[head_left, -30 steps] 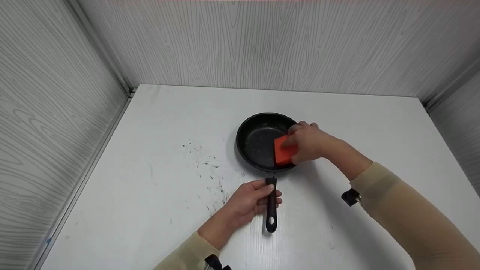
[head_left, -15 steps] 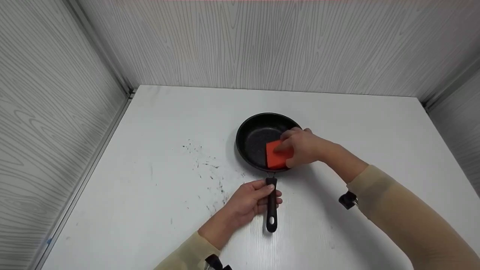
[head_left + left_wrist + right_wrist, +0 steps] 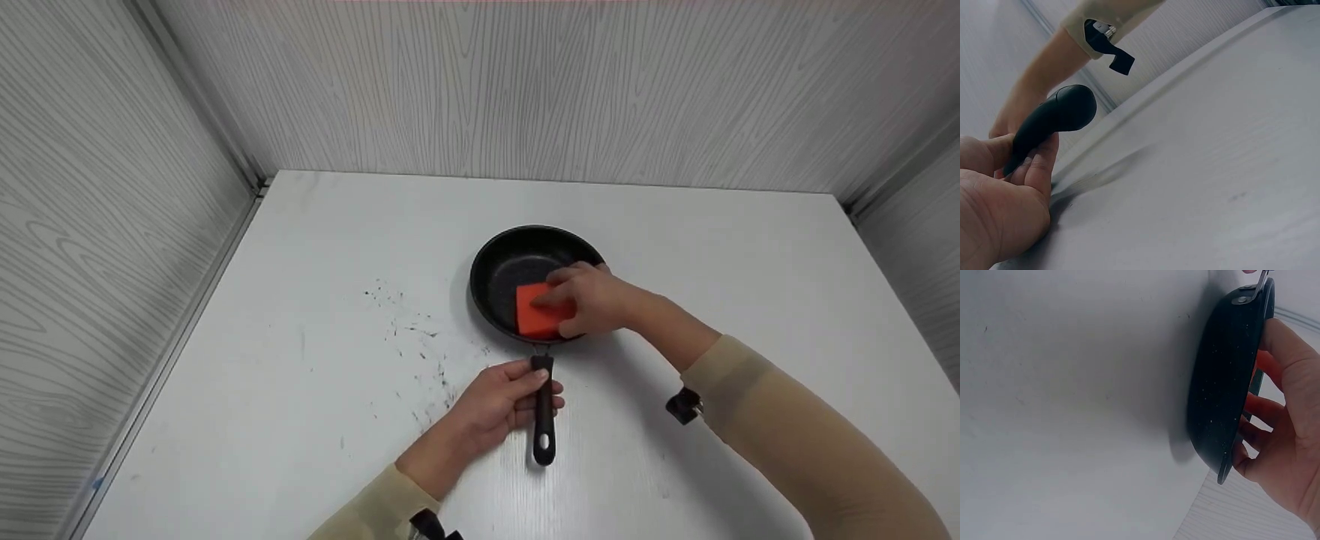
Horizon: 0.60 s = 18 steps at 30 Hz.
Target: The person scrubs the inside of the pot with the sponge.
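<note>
A black frying pan (image 3: 517,262) sits on the white table, its handle (image 3: 544,435) pointing toward me. My left hand (image 3: 491,405) grips that handle near the pan, thumb on top and fingers curled beneath, as the left wrist view also shows of the handle (image 3: 1067,109). Inside the pan's near right part lies a flat orange-red sponge (image 3: 534,319). My right hand (image 3: 596,300) holds the sponge from above against the pan's bottom, fingers spread over it. In the right wrist view the pan's speckled outer wall (image 3: 1221,377) hides most of the sponge.
Dark specks and smears (image 3: 424,352) mark the white table (image 3: 300,420) left of the pan. Grey wood-grain panels (image 3: 465,90) stand behind the table and on both sides. A black clip (image 3: 682,406) sticks out from my right sleeve.
My right hand has slid the sponge leftward and slightly nearer across the pan's bottom. The left hand and the pan have stayed nearly still.
</note>
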Tool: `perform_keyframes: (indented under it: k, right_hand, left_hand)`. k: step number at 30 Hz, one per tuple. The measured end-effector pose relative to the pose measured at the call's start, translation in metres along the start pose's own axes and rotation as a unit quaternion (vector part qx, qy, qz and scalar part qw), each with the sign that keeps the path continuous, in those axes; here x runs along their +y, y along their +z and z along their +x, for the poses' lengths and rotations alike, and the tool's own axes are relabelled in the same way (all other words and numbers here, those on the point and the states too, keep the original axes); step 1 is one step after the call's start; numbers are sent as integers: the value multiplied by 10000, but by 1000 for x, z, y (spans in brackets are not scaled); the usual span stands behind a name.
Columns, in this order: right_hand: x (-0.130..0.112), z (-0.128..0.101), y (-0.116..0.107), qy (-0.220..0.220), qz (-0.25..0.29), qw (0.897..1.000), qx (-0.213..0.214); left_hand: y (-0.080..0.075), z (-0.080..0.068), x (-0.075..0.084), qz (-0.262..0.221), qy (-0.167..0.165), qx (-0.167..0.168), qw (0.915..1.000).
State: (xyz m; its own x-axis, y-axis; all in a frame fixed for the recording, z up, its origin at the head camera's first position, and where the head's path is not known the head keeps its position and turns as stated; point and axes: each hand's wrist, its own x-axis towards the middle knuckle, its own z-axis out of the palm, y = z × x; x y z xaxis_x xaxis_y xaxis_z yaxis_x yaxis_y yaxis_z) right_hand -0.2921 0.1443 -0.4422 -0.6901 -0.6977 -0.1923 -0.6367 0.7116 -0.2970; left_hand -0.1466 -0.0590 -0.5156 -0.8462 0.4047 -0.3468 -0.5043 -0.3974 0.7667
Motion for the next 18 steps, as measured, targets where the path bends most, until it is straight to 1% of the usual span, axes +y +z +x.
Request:
perform_keyframes:
  k: [6,9,18]
  right_hand:
    - [-3,7,3,-108,1,9999,12]
    - [-3,10,5,-146,19,9999,24]
    - [-6,21,12,-67,36,9999,106]
  left_hand:
    - [0,0,0,-31,6,1,10000]
    - [0,0,0,-48,-54,45,10000]
    - [0,-1,1,-18,-60,59,10000]
